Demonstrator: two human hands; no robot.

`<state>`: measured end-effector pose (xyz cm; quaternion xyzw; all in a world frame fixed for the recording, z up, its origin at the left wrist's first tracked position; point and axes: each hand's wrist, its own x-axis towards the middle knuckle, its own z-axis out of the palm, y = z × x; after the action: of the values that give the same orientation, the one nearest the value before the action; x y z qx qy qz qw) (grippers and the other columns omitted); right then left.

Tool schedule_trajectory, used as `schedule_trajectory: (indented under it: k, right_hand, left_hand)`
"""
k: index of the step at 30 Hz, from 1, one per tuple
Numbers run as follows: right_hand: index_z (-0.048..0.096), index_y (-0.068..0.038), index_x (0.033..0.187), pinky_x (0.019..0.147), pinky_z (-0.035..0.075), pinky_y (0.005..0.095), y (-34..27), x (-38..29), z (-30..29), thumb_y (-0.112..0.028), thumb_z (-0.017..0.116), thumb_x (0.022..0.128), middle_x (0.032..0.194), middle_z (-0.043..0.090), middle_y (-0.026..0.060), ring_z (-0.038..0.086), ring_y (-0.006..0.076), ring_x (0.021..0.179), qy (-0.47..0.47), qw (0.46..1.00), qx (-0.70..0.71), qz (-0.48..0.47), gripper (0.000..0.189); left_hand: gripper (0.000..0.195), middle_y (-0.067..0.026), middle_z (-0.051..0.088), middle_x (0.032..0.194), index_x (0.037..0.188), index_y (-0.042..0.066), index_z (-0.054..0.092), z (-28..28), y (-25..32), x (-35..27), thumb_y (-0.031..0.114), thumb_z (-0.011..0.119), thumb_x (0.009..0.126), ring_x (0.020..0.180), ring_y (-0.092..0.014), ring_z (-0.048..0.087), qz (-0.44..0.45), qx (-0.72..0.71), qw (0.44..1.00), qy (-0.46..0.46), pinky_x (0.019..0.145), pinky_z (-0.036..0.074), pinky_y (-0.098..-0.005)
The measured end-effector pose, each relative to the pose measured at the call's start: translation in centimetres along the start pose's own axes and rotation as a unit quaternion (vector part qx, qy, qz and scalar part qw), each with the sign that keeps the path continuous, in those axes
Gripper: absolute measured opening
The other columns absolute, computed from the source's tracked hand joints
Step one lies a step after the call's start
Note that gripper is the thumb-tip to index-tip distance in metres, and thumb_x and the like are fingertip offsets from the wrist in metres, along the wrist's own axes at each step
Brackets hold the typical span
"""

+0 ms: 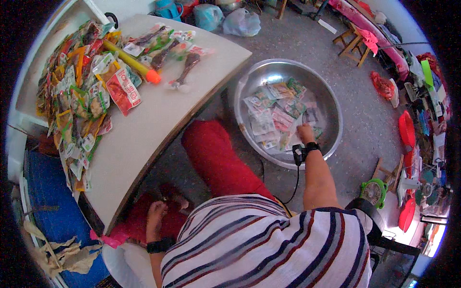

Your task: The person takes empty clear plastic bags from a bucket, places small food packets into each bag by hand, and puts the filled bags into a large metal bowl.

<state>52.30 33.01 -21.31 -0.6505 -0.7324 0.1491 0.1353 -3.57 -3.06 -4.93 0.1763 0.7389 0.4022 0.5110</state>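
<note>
My right hand (305,133), curled and with a black strap at the wrist, is low inside a wide stainless steel basin (332,108) on the floor. Its fingers are beside a greyish clear packet (310,114); blur hides whether they grip it. Several flat food packets (282,118) lie loose across the basin's bottom. My left hand (156,212) is loosely curled over my lap, below the table's edge. Nothing shows clearly in it. On the pale table (144,144) to my left, a large heap of sealed snack packets (77,97) spreads along the far side.
A yellow stick with an orange tip (131,62) lies over the heap. Vacuum-packed drumsticks (187,68) rest near the table's corner. Tied plastic bags (241,22) stand on the floor beyond. A wooden stool (351,43) and a green fan (374,192) are to the right. A cable hangs from my right wrist.
</note>
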Motion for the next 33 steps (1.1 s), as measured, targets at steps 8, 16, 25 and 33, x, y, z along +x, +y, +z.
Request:
schedule_trajectory:
  k: [8,16,25,33]
  right_hand:
    - [0.053,0.0,0.069,0.058,0.041,0.0373,0.9,8.1,-9.7,-0.017,0.051,0.063,0.068,0.054,0.0153,0.053,0.0298,0.068,0.194,0.974,-0.001,0.116,0.018]
    - [0.053,-0.001,0.071,0.056,0.041,0.0343,-4.9,13.6,-2.6,-0.019,0.049,0.069,0.065,0.054,0.0138,0.052,0.0267,0.061,0.163,0.966,0.185,0.083,0.018]
    - [0.05,-0.002,0.082,0.049,0.038,0.0222,-21.5,3.4,4.8,-0.014,0.049,0.075,0.068,0.052,0.0042,0.049,0.0113,0.058,-0.115,0.927,0.347,-0.087,0.015]
    - [0.049,-0.001,0.088,0.055,0.04,0.0228,-31.4,-0.5,-2.9,-0.013,0.051,0.075,0.074,0.052,0.0033,0.049,0.0105,0.064,-0.167,0.871,0.458,-0.048,0.018]
  left_hand:
    - [0.021,-0.0031,0.05,0.084,0.094,0.007,0.046,0.2,0.4,0.1,0.013,0.051,0.074,0.076,-0.013,0.049,-0.03,-0.051,0.998,0.005,0.064,0.04,-0.0249]
    - [0.019,-0.002,0.051,0.08,0.093,0.007,0.046,0.6,1.2,0.6,0.011,0.049,0.075,0.072,-0.012,0.05,-0.049,-0.061,0.997,-0.004,0.061,0.041,-0.023]
    - [0.017,-0.0023,0.052,0.08,0.09,0.006,0.048,0.7,2.4,-1.8,0.012,0.051,0.075,0.074,-0.01,0.049,0.01,-0.106,0.994,0.017,0.062,0.04,-0.022]
    - [0.026,-0.0029,0.051,0.085,0.097,0.004,0.049,0.7,3.6,-4.0,0.017,0.053,0.075,0.075,-0.011,0.047,0.078,-0.064,0.995,0.025,0.065,0.039,-0.0218]
